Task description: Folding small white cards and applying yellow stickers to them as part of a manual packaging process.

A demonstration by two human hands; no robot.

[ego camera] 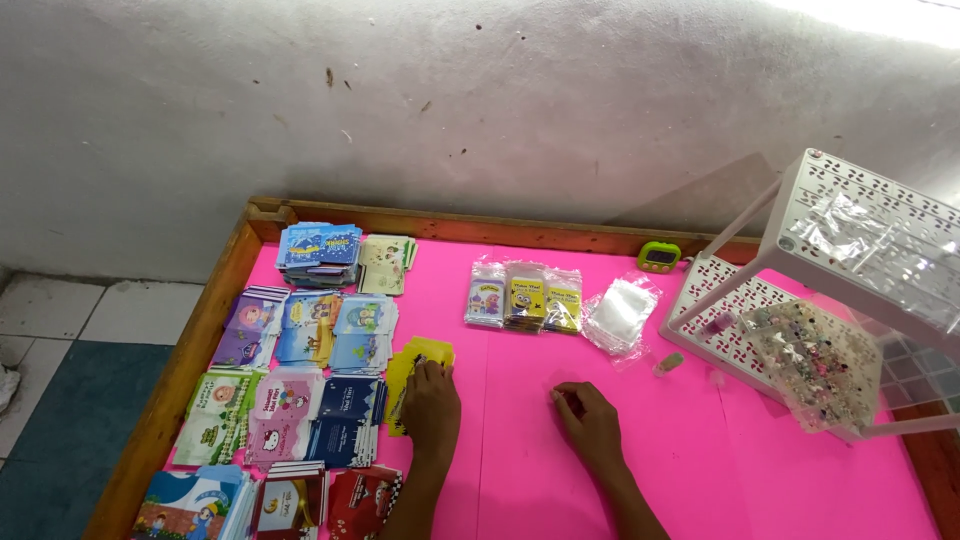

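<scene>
We look down on a pink table surface (pixel 640 440) framed by a wooden rim (pixel 190 350), filling the lower two thirds of the frame; at the right edge stands a white perforated rack (pixel 860 215) with clear bags on its top shelf and a tray of small beads (pixel 815 365) lower down; along the left side lie stacks of printed envelopes (pixel 290 350) in rows, blue ones at the upper left, pink and navy ones lower.

In the centre of the frame sits the yellow envelope stack (pixel 408 368); its long axis runs roughly from top to bottom of the frame, tilted a little to the right at the top; our left hand (pixel 430 400) rests on its lower right part, fingers curled down with the tips on the top sheet; whether it pinches a sheet we cannot tell. So the stack lies directly under and just to the upper left of that hand, well apart from the other.

Our right hand (pixel 590 420) lies to the right on the bare pink, fingers drawn together at the upper left of the hand, seemingly on something small and clear; what it is we cannot make out.

Toward the upper centre, three small sealed packets (pixel 523 297) stand side by side; beside them a pile of clear plastic sleeves (pixel 620 312); behind, a small green timer (pixel 658 256).
</scene>
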